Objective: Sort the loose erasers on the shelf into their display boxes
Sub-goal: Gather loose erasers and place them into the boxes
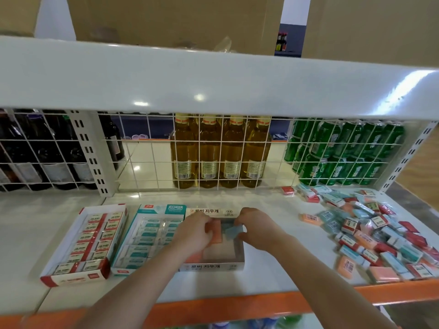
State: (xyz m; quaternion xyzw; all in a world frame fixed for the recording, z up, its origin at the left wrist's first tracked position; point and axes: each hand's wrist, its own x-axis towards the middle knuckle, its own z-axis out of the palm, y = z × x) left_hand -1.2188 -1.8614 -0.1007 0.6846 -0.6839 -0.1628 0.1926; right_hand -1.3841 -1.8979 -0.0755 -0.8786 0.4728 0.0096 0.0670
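Observation:
Three display boxes stand on the white shelf: a red-and-white box [51, 279] full of red-banded erasers, a teal box [152, 209] of teal-banded erasers, and a white box [213, 266] with Korean lettering. Both hands hover over the white box. My right hand [257, 230] pinches a pale blue eraser [232, 230] above the box's back half. My left hand [196, 232] holds an orange eraser [216, 230] at the box's left side. A heap of loose erasers [370, 231], red, teal, blue and orange, lies at the right.
A white wire grid [147, 148] backs the shelf, with yellow bottles [221, 150], green cans [344, 150] and dark bottles [47, 148] behind it. An upper shelf [213, 84] overhangs. The orange front edge [237, 305] runs below my arms.

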